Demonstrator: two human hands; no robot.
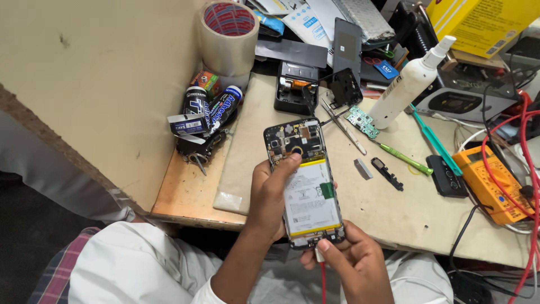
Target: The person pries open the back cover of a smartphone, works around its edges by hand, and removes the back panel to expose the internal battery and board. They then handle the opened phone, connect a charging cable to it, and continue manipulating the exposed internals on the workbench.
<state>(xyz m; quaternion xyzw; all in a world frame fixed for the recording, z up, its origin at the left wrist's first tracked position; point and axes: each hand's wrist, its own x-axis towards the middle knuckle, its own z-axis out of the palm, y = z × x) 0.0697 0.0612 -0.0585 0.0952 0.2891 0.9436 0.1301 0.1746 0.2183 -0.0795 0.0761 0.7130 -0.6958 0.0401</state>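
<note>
**Opened phone held upright over cluttered repair bench**

Seen from above, left to right: a pale partition wall, a roll of packing tape [228,35] on top of small black glue tubes [209,108], then the bench mat [388,208], light and scuffed. Held above its near edge, an opened phone [304,181], back cover off, white battery [311,198] with yellow trim exposed, circuit board at the far end. Long axis running nearly straight away from the body, tilted slightly leftward at the top. Left hand [269,198] wrapped along the phone's left flank, closed on it, thumb laid across the upper frame beside the battery. Right hand [353,260] at the phone's near, bottom end, fingertips pinched together on a small plug [319,251] with a red cable [323,281] trailing down, pressed against the lower edge; nearer of the two to that port end. Farther right on the mat: tweezers [344,128], a small green circuit board [363,121], a white spray bottle [412,83], a green-handled screwdriver [403,158], an orange multimeter [487,181] with red leads. Behind, a second dismantled phone [295,88], a yellow box [484,22] and loose parts
</note>
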